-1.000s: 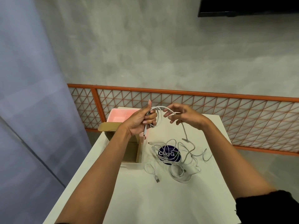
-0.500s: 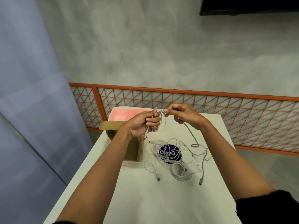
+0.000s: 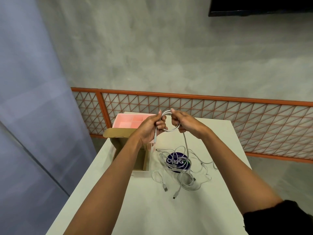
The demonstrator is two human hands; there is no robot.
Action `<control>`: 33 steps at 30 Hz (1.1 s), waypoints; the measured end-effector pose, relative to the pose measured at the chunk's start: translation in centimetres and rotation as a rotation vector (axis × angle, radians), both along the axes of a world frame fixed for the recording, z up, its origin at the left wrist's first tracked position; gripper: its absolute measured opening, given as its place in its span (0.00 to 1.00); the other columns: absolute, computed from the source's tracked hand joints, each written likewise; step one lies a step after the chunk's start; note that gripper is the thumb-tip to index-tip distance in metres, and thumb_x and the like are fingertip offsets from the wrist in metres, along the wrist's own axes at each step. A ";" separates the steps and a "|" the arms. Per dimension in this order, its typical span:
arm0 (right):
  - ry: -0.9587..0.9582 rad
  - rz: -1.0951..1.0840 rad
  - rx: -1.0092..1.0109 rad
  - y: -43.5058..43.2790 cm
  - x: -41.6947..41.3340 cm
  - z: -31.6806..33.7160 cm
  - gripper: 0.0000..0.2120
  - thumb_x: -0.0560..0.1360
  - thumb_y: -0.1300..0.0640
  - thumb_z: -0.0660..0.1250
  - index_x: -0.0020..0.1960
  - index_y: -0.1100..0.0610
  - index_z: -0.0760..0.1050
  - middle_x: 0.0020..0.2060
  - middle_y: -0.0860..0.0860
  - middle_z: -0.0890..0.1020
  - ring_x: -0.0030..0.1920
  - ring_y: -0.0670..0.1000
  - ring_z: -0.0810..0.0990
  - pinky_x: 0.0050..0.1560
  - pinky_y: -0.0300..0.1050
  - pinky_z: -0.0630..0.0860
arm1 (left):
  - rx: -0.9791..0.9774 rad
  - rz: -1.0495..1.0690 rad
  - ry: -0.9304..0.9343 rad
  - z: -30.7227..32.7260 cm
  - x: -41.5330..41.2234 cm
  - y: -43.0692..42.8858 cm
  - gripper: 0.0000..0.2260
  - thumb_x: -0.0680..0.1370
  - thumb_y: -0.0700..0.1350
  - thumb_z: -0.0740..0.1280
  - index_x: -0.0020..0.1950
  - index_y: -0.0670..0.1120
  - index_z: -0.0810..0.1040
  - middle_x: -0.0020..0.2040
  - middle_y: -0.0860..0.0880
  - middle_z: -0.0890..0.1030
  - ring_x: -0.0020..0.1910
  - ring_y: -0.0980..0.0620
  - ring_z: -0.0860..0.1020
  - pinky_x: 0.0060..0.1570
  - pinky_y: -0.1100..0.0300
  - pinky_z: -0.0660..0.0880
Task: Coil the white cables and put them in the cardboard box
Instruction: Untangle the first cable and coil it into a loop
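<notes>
White tabletop (image 3: 152, 209) by the cardboard box (image 3: 118, 133) carries tangled cables (image 3: 184, 180), uncoiled; left grip (image 3: 149, 128) and right grip (image 3: 184, 123) pinch one half-coiled cable (image 3: 172, 130).

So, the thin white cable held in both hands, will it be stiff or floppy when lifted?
Probably floppy: the thin white cable hangs limp from the right hand down into the tangled pile of white cables. Likely light, since the left hand holds its loops with curled fingers only. Lifting may drag the pile, because strands cross.
</notes>
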State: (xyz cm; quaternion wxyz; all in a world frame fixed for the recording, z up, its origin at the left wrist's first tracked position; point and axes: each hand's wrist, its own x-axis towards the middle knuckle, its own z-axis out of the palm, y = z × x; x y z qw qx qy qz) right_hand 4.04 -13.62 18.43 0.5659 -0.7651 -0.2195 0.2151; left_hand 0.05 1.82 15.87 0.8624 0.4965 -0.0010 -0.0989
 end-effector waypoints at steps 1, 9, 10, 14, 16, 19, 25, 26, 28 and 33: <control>-0.028 -0.023 -0.008 0.2 0.0 0.0 0.18 0.82 0.46 0.51 0.36 0.52 0.60 0.29 0.47 0.63 0.26 0.44 0.56 0.28 0.37 0.55 | -0.027 0.005 -0.010 -0.1 -0.1 -0.2 0.15 0.83 0.49 0.55 0.39 0.43 0.70 0.25 0.54 0.62 0.23 0.59 0.62 0.35 0.64 0.74; -0.131 0.015 0.088 0.0 0.1 0.0 0.16 0.82 0.48 0.54 0.40 0.54 0.69 0.31 0.47 0.70 0.25 0.42 0.60 0.25 0.33 0.58 | -0.238 -0.036 -0.044 0.5 -0.1 -0.6 0.15 0.83 0.47 0.51 0.39 0.45 0.67 0.22 0.56 0.62 0.23 0.57 0.50 0.22 0.68 0.56; -0.149 0.038 0.077 -0.4 0.2 -0.1 0.14 0.82 0.49 0.55 0.42 0.55 0.70 0.31 0.47 0.71 0.25 0.42 0.61 0.25 0.33 0.59 | -0.219 -0.042 -0.045 0.5 -0.2 -0.4 0.15 0.83 0.47 0.51 0.39 0.45 0.67 0.22 0.56 0.62 0.23 0.57 0.50 0.22 0.68 0.56; -0.121 0.023 0.126 -2.2 1.1 -0.2 0.06 0.78 0.58 0.65 0.48 0.61 0.75 0.31 0.46 0.72 0.28 0.43 0.65 0.29 0.34 0.63 | -0.149 -0.058 -0.036 0.2 -0.3 0.6 0.13 0.82 0.48 0.53 0.40 0.45 0.69 0.23 0.56 0.62 0.23 0.58 0.51 0.22 0.68 0.53; -0.114 0.037 0.096 -3.1 1.5 0.1 0.04 0.76 0.60 0.67 0.48 0.61 0.77 0.32 0.48 0.75 0.30 0.43 0.71 0.31 0.34 0.68 | -0.146 -0.044 -0.032 0.0 -0.4 0.9 0.13 0.82 0.47 0.54 0.41 0.45 0.71 0.23 0.56 0.62 0.23 0.58 0.50 0.22 0.68 0.53; -0.112 0.060 -0.026 -4.0 1.9 -0.2 0.08 0.78 0.57 0.65 0.49 0.61 0.78 0.36 0.51 0.80 0.33 0.45 0.77 0.36 0.35 0.72 | -0.210 0.012 -0.040 0.1 -0.5 1.5 0.17 0.82 0.46 0.54 0.40 0.43 0.77 0.22 0.56 0.61 0.24 0.57 0.50 0.22 0.68 0.53; -0.130 -0.077 -0.116 -4.4 1.4 -3.0 0.17 0.81 0.48 0.58 0.42 0.59 0.75 0.27 0.50 0.70 0.25 0.47 0.69 0.30 0.38 0.72 | -0.286 0.017 -0.069 0.6 -0.3 2.3 0.13 0.81 0.46 0.56 0.45 0.41 0.77 0.21 0.54 0.62 0.21 0.57 0.51 0.23 0.68 0.54; -0.168 -0.128 -0.141 -4.3 1.3 -3.3 0.17 0.81 0.48 0.58 0.41 0.59 0.74 0.27 0.50 0.68 0.25 0.47 0.66 0.27 0.37 0.68 | -0.276 0.001 -0.077 0.5 -0.2 2.4 0.13 0.81 0.46 0.55 0.45 0.42 0.76 0.21 0.54 0.62 0.20 0.58 0.54 0.23 0.69 0.56; -0.242 -0.230 -0.175 -4.1 1.2 -3.5 0.17 0.81 0.47 0.58 0.41 0.59 0.73 0.27 0.48 0.67 0.25 0.45 0.63 0.26 0.35 0.62 | -0.256 -0.019 -0.086 0.1 -0.2 2.3 0.13 0.82 0.45 0.54 0.44 0.43 0.73 0.22 0.54 0.63 0.19 0.59 0.59 0.23 0.69 0.59; -0.338 -0.181 -0.295 -3.6 0.9 -3.8 0.18 0.80 0.46 0.57 0.40 0.57 0.74 0.26 0.48 0.70 0.25 0.45 0.66 0.32 0.38 0.65 | -0.236 0.031 -0.108 0.2 -0.1 1.8 0.14 0.83 0.46 0.54 0.51 0.41 0.75 0.23 0.54 0.65 0.19 0.59 0.62 0.24 0.69 0.66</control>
